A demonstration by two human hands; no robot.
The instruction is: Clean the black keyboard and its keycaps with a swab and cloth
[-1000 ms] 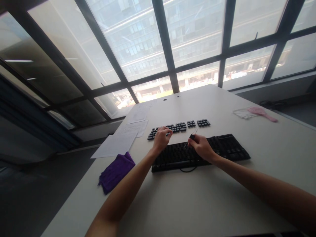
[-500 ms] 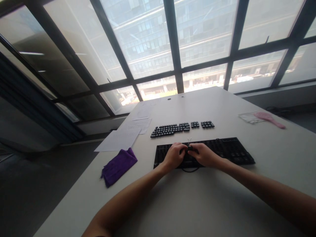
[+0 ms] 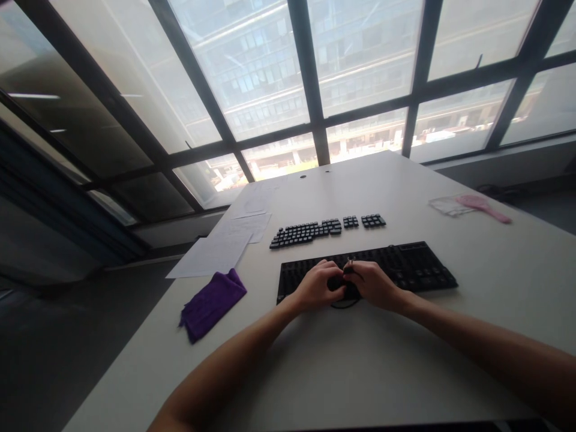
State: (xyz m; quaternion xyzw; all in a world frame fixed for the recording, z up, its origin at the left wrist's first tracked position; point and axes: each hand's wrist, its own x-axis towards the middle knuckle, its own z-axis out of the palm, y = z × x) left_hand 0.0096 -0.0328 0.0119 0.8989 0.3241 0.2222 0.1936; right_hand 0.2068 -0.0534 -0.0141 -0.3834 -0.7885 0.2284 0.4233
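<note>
A black keyboard (image 3: pixel 407 271) lies across the white table (image 3: pixel 360 372) in front of me. Both hands meet over its middle. My left hand (image 3: pixel 315 285) is curled, fingers pressed down on the keyboard next to the right hand. My right hand (image 3: pixel 373 283) pinches a small wire keycap puller (image 3: pixel 348 265) that sticks up between the two hands. Behind the keyboard, several loose black keycaps (image 3: pixel 315 230) lie in rows on the table. What sits under the fingertips is hidden.
A purple cloth (image 3: pixel 211 303) lies at the table's left edge, with white paper sheets (image 3: pixel 216 252) behind it. A pink brush (image 3: pixel 483 207) and a clear bag lie at the far right. Large windows stand beyond the table.
My left hand left the loose keycaps and came back to the keyboard beside my right hand. Both hands then drew slightly nearer to me over the keyboard's middle.
</note>
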